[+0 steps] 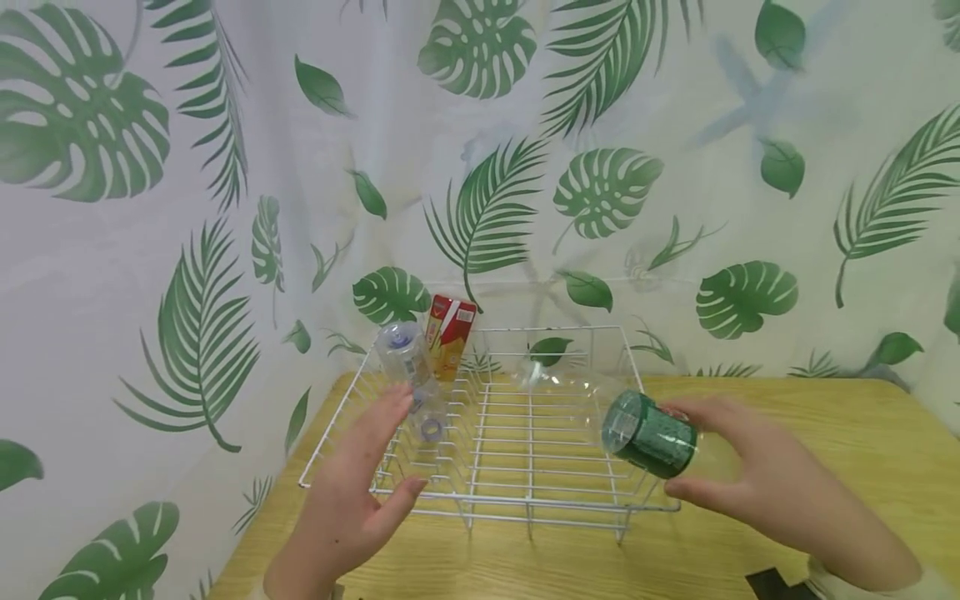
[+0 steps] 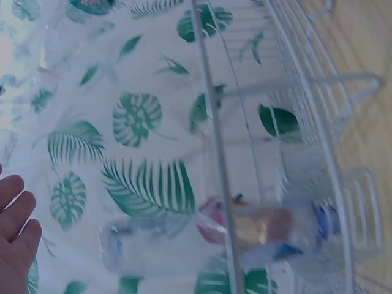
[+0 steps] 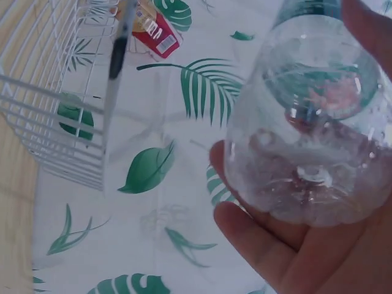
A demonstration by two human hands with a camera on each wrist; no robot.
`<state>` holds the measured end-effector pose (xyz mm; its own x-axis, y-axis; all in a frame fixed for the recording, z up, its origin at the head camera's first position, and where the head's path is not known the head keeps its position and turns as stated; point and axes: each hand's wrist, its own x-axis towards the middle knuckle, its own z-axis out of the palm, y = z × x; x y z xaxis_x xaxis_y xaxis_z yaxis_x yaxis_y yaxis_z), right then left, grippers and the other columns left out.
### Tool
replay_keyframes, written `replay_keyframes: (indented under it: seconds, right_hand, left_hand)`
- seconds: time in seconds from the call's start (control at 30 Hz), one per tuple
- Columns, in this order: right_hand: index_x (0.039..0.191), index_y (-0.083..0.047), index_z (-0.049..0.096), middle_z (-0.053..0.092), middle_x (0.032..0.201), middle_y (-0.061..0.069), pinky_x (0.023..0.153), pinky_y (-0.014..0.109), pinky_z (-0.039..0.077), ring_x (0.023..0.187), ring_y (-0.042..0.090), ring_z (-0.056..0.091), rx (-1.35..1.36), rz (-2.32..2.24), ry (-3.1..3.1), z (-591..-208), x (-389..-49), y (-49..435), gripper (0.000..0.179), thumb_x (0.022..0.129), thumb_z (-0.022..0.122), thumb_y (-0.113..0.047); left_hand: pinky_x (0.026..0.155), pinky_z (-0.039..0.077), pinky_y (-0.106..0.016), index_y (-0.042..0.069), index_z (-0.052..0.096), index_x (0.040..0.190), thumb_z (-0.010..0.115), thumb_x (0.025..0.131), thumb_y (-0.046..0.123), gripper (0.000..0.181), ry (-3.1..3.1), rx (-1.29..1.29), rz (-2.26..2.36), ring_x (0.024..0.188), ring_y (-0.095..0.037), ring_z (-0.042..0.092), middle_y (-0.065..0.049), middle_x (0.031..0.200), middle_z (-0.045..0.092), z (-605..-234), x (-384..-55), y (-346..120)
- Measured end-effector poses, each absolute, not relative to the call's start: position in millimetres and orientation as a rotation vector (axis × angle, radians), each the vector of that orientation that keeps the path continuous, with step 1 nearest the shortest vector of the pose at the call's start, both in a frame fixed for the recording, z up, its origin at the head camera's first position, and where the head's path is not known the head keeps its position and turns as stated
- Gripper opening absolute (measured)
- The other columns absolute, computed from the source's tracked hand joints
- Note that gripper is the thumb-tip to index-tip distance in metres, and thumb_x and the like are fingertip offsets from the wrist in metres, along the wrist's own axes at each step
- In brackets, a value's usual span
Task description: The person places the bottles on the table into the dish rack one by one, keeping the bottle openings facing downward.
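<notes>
My right hand (image 1: 757, 475) grips a clear plastic bottle (image 3: 275, 190) by its base end, thumb on one side and fingers on the other. Its green label (image 1: 652, 437) sits over the right front corner of a white wire dish rack (image 1: 555, 502). Clear plastic stretches leftward past that label, above the rack. Holding nothing, my left hand (image 1: 356, 492) has its fingers extended and thumb apart at the rack's left front. Beyond its fingertips another clear bottle (image 1: 405, 354) stands leaning in the rack, blue cap (image 2: 327, 220) downward. The left wrist view shows a gap between hand and bottle.
A red and yellow carton (image 1: 450, 337) leans in the back left of the rack, behind the capped bottle. Everything rests on a wooden table (image 1: 817, 433). A leaf-patterned curtain (image 1: 480, 200) hangs behind and along the left side.
</notes>
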<state>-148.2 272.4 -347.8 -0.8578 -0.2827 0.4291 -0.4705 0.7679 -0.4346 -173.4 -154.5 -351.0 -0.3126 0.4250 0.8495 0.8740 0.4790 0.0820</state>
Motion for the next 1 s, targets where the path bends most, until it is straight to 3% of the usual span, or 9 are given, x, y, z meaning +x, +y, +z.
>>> replay_keyframes:
  seconds: [0.17,0.27,0.5,0.63,0.87,1.0]
  right_hand:
    - [0.133,-0.034,0.063,0.057,0.107,-0.019,0.065,0.032,0.052,0.089,0.005,0.058,0.648,0.550,-2.609,-346,-140,255,0.072,0.070,0.086,-0.060]
    - [0.132,-0.031,0.065,0.056,0.105,-0.022,0.060,0.027,0.050,0.086,0.000,0.059,0.684,0.454,-2.590,-348,-135,247,0.074,0.067,0.088,-0.059]
    - [0.134,-0.031,0.065,0.068,0.113,-0.016,0.070,0.034,0.059,0.091,0.007,0.068,0.794,0.294,-2.471,-358,-135,229,0.081,0.063,0.089,-0.061]
    - [0.134,-0.027,0.065,0.067,0.115,-0.015,0.071,0.035,0.060,0.093,0.010,0.068,0.888,0.277,-2.381,-364,-136,218,0.082,0.061,0.091,-0.056]
    - [0.136,-0.024,0.064,0.066,0.120,-0.012,0.074,0.036,0.060,0.099,0.012,0.066,1.004,0.294,-2.395,-368,-134,211,0.079,0.068,0.090,-0.054]
    - [0.134,-0.022,0.066,0.065,0.122,-0.012,0.076,0.037,0.060,0.101,0.013,0.065,1.029,0.279,-2.367,-367,-134,211,0.080,0.063,0.093,-0.048]
  left_hand:
    - [0.115,0.037,-0.040,-0.003,0.050,0.145,0.052,0.103,0.050,0.068,-1.932,-1.234,-0.614,0.137,-0.034,0.048,-0.015,0.150,0.049,-344,-171,-128]
    - [0.112,0.041,-0.045,0.001,0.047,0.148,0.055,0.100,0.055,0.072,-1.984,-1.322,-0.534,0.138,-0.031,0.047,-0.013,0.153,0.047,-343,-168,-113]
    - [0.108,0.045,-0.038,0.011,0.042,0.153,0.080,0.083,0.052,0.090,-2.202,-1.365,-0.378,0.139,-0.019,0.045,-0.003,0.155,0.045,-346,-161,-84]
    - [0.105,0.048,-0.035,0.012,0.044,0.152,0.080,0.083,0.055,0.089,-2.344,-1.345,-0.273,0.132,-0.017,0.053,0.000,0.149,0.052,-350,-157,-77]
    - [0.097,0.053,-0.031,0.016,0.043,0.152,0.080,0.085,0.049,0.084,-2.574,-1.382,-0.177,0.127,-0.011,0.056,0.005,0.144,0.056,-356,-159,-63]
    - [0.094,0.054,-0.030,0.015,0.044,0.149,0.083,0.082,0.047,0.085,-2.546,-1.393,-0.157,0.123,-0.011,0.058,0.005,0.140,0.058,-359,-159,-56]
